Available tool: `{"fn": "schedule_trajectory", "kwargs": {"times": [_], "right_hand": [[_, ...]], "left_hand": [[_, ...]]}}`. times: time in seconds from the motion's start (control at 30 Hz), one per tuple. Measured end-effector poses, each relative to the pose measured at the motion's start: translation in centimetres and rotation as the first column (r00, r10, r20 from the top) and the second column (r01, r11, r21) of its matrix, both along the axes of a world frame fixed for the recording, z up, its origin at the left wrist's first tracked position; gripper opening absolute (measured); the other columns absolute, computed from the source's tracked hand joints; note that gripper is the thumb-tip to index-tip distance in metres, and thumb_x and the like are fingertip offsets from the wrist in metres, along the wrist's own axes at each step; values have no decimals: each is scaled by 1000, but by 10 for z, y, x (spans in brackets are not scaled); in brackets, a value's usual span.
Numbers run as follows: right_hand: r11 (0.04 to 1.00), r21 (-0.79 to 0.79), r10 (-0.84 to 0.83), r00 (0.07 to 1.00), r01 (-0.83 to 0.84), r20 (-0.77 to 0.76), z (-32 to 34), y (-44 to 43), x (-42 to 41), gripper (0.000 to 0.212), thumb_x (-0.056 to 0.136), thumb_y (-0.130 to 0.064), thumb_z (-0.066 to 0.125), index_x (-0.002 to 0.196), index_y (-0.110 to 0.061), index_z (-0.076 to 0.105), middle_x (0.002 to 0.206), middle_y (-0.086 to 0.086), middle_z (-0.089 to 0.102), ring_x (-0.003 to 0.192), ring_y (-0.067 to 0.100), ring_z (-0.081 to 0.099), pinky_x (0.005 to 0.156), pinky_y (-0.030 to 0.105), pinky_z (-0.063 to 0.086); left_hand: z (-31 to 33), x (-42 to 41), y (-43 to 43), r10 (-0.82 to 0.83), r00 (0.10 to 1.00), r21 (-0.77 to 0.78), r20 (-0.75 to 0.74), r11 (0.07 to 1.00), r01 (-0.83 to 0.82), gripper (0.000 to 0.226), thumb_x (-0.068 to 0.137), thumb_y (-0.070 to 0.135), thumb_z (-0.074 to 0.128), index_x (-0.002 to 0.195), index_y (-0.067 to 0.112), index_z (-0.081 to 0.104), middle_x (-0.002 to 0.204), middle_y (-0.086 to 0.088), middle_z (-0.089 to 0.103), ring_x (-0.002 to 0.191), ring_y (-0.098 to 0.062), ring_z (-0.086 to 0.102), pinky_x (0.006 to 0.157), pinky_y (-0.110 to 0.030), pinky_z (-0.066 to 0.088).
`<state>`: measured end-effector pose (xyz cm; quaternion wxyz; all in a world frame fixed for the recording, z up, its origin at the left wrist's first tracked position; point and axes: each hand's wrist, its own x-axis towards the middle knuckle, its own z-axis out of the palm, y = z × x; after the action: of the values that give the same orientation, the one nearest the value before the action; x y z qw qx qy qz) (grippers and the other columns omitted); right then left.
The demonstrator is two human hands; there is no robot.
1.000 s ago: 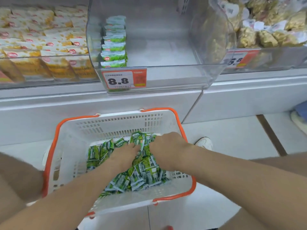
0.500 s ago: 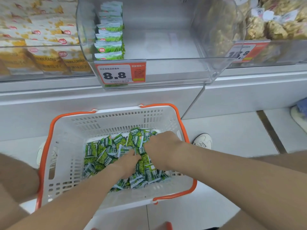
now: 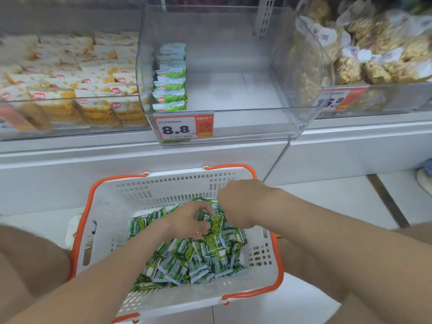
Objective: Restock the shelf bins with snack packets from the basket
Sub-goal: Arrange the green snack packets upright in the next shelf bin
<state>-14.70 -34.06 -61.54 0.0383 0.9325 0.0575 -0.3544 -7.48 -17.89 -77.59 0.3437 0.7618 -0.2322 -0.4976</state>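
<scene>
A white basket (image 3: 109,220) with orange handles stands on the floor and holds a heap of green snack packets (image 3: 196,260). My left hand (image 3: 187,220) is inside it, fingers curled round a few green packets at the top of the heap. My right hand (image 3: 240,202) is beside it, knuckles up, its fingers curled down into the same bunch of packets. Above, a clear shelf bin (image 3: 233,122) with an 8.8 price tag (image 3: 183,127) holds one row of green packets (image 3: 170,83) along its left side.
The left bin (image 3: 70,127) is packed with yellow packets (image 3: 70,76). The right bin (image 3: 374,99) holds bags of golden snacks (image 3: 374,52). A white cabinet front (image 3: 140,164) runs under the bins. My knees flank the basket; a shoe (image 3: 74,230) shows behind its left side.
Both hands have lifted slightly and drawn together over the heap, gathering a bunch of green packets between them. The view has tilted up, showing more of the shelf bins.
</scene>
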Motion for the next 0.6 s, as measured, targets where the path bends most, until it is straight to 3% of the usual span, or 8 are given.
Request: {"fn": "schedule_trajectory", "kwargs": {"times": [0.1,0.13,0.23,0.3,0.37,0.5,0.6], "right_hand": [[997,59,-51,997,47,64,19,-12,11,13,103,-23,52,94,-14,50,97,4,57,89,26,60,69,37,51],[991,95,-98,993,91,72,25,-14,14,20,103,-30,52,90,-15,49,93,4,58,92,27,59,73,37,51],[938,239,-276,958,251,81,44,-21,22,34,102,-37,51,80,-11,55,76,5,60,81,31,64,67,37,51],[805,439,-460,887,398,39,55,-24,25,27,99,-28,55,92,-5,67,81,11,74,75,30,75,66,39,62],[628,611,-598,801,482,-17,63,-26,26,21,98,-21,62,100,-2,71,87,14,77,76,22,78,74,38,65],[441,781,-635,769,442,-77,81,-28,26,16,99,-15,67,107,-2,73,97,17,78,88,21,78,85,38,63],[303,858,-624,767,414,-149,95,-23,24,19,99,-13,68,113,-2,70,102,14,78,90,24,78,89,40,62]], "left_hand": [[53,6,-6,136,991,-197,2,971,-134,27,96,14,75,117,29,66,140,-1,51,92,-29,77,85,-48,63],[70,8,-7,178,984,-249,25,954,-167,32,94,13,77,118,29,65,140,-2,51,91,-32,77,86,-49,63],[116,15,-6,331,944,-373,-11,874,-311,33,91,1,77,117,17,63,122,-8,69,87,-34,76,88,-51,62],[142,20,-3,418,904,-439,-86,799,-411,21,95,-6,67,112,5,65,106,-17,75,84,-30,74,86,-45,63],[163,24,0,479,872,-489,-105,738,-465,12,98,0,65,108,1,71,99,-22,77,81,-26,71,80,-37,62],[195,24,7,535,843,-564,-55,680,-468,13,100,10,63,98,5,75,90,-15,79,75,-18,74,63,-27,58],[216,24,8,552,827,-603,105,697,-389,16,103,12,61,95,10,76,80,-6,78,66,-14,71,61,-26,56]]}}
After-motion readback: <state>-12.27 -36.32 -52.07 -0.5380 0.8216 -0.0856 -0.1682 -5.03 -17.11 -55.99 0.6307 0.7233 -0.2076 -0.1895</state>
